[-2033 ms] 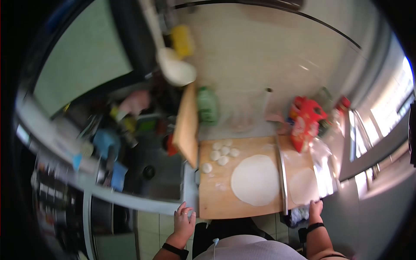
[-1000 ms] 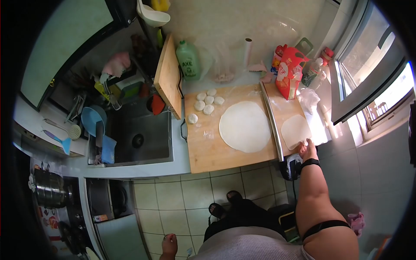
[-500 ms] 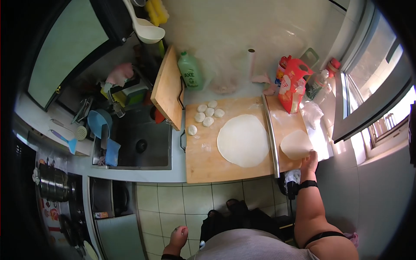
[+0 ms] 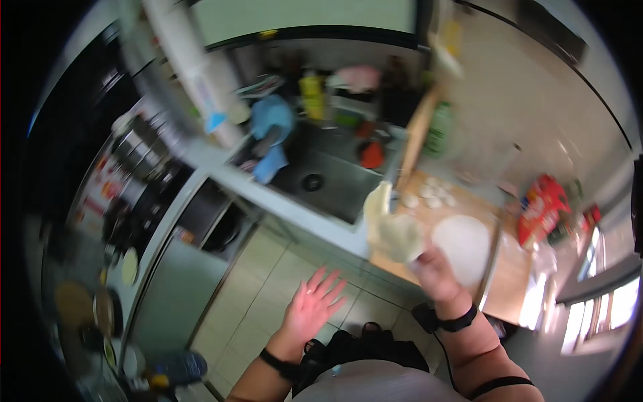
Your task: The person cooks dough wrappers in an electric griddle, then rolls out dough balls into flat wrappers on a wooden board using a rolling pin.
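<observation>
My right hand is closed on the edge of a thin dough sheet, which hangs folded and blurred in the air over the left front of the wooden board. Held up at the front over the floor, my left hand has its fingers spread and nothing in it. On the board lies a large round dough sheet, partly behind my right hand. Several small dough balls sit behind it. A long metallic rolling pin rests along its right side.
Left of the board is the sink with a blue basin. An upright wooden board and a green bottle stand behind. A red bag is at the right. The stove with a metal pot lies far left.
My right hand has lifted the smaller dough sheet off the board's right end and carried it left. My left hand has risen and spread its fingers. The view has turned left.
</observation>
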`<state>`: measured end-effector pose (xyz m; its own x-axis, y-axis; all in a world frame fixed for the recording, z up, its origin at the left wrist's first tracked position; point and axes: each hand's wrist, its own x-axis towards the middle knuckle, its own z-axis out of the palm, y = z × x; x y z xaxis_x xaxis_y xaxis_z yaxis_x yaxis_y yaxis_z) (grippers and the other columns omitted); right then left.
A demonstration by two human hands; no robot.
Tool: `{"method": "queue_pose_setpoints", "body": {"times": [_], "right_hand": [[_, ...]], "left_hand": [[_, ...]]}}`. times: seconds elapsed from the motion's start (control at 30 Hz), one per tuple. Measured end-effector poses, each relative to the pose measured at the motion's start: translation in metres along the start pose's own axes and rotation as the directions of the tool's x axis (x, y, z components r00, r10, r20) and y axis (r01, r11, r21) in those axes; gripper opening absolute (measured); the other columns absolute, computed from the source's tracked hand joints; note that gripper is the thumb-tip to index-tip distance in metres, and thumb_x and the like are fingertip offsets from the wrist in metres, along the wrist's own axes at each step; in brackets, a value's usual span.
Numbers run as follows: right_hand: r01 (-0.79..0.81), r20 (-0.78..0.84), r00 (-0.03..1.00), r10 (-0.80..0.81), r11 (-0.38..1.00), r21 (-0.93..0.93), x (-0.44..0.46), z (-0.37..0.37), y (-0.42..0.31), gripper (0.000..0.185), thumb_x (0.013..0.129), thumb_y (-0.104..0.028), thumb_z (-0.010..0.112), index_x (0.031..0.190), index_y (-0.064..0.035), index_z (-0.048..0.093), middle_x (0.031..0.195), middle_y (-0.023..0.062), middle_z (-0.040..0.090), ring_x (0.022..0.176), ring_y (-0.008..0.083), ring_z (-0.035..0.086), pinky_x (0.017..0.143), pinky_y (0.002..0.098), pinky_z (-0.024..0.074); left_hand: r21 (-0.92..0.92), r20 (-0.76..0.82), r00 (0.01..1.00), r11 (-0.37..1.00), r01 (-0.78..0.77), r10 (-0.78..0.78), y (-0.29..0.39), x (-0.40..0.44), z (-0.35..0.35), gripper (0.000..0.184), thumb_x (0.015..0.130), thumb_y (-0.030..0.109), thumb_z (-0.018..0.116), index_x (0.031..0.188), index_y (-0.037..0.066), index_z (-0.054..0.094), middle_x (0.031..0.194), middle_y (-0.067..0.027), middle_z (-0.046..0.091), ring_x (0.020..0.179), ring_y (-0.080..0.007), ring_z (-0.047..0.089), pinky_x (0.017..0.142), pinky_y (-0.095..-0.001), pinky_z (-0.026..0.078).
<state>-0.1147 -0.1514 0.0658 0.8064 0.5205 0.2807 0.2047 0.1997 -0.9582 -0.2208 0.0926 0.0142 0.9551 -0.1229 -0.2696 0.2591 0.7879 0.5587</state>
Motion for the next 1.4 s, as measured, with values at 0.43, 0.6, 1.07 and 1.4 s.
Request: {"method": "queue_pose_setpoints", "body": {"times": [0.43, 0.6, 1.07, 1.4], "right_hand": [[0.492, 0.982, 0.154, -0.113, 0.87, 0.023, 0.025, 0.43, 0.05, 0.014, 0.076, -0.004, 0.06, 0.089, -0.0036, 0.061, 0.092, 0.0147, 0.065, 0.08, 0.0326, 0.063, 0.072, 0.0408, 0.0516], [0.165, 0.852, 0.515, -0.096, 0.986, 0.011, 0.038, 0.55, 0.061, 0.008, 0.088, -0.007, 0.055, 0.093, -0.0034, 0.06, 0.09, 0.0109, 0.068, 0.079, 0.0207, 0.065, 0.076, 0.0319, 0.0526], [-0.857, 0.862, 0.38, 0.336, 0.478, 0.192, 0.1, 0.818, 0.095, 0.038, 0.097, -0.016, 0.037, 0.131, 0.0002, 0.043, 0.132, 0.0163, 0.048, 0.123, 0.0277, 0.048, 0.104, 0.0407, 0.0398], [0.286, 0.907, 0.32, -0.274, 0.941, 0.183, 0.198, 0.955, 0.13, 0.045, 0.089, -0.033, 0.051, 0.13, -0.0137, 0.048, 0.127, 0.0072, 0.052, 0.118, 0.027, 0.049, 0.099, 0.0404, 0.0398]], "left_hand": [[-0.396, -0.24, 0.741, 0.634, -0.665, 0.627, 0.171, -0.237, -0.21, 0.057, 0.095, 0.05, 0.04, 0.136, 0.009, 0.045, 0.136, -0.012, 0.051, 0.122, -0.031, 0.051, 0.105, -0.0482, 0.04], [-0.336, -0.268, 0.566, 0.475, -0.814, 0.78, 0.234, -0.345, -0.252, 0.056, 0.096, 0.047, 0.04, 0.136, 0.009, 0.044, 0.137, -0.0121, 0.049, 0.125, -0.0306, 0.049, 0.106, -0.0479, 0.04], [0.63, -0.237, 0.009, 0.161, -0.76, 0.971, 0.34, -0.474, -0.346, 0.07, 0.087, 0.039, 0.06, 0.145, 0.009, 0.034, 0.151, -0.0132, 0.03, 0.139, -0.0322, 0.03, 0.114, -0.0453, 0.026], [0.895, -0.199, 0.423, -0.011, 0.445, 0.884, 0.469, -0.479, -0.42, 0.059, 0.085, 0.024, 0.06, 0.138, 0.008, 0.042, 0.15, -0.0188, 0.029, 0.139, -0.039, 0.027, 0.111, -0.059, 0.017]]}}
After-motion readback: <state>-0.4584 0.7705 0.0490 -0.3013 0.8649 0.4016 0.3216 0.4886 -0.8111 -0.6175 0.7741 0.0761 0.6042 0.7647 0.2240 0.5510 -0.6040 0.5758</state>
